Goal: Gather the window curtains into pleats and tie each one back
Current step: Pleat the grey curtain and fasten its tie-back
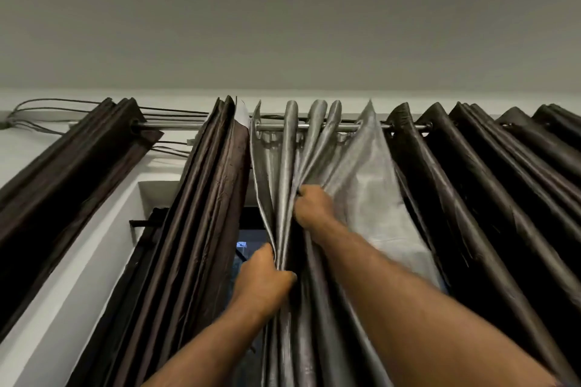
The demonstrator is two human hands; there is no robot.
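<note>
Grey wall and ceiling above, a metal rod (317, 127) running left to right with dark brown curtains (213, 198) either side of the silver curtain (361, 173) we work on. Our left hand (264, 283) is closed on its gathered folds low down; our right hand (314, 204) is closed on a fold higher up. The loose flat panel lies just right of that upper grip, folds running vertically, so we judge the right hand pulls it in next.
</note>
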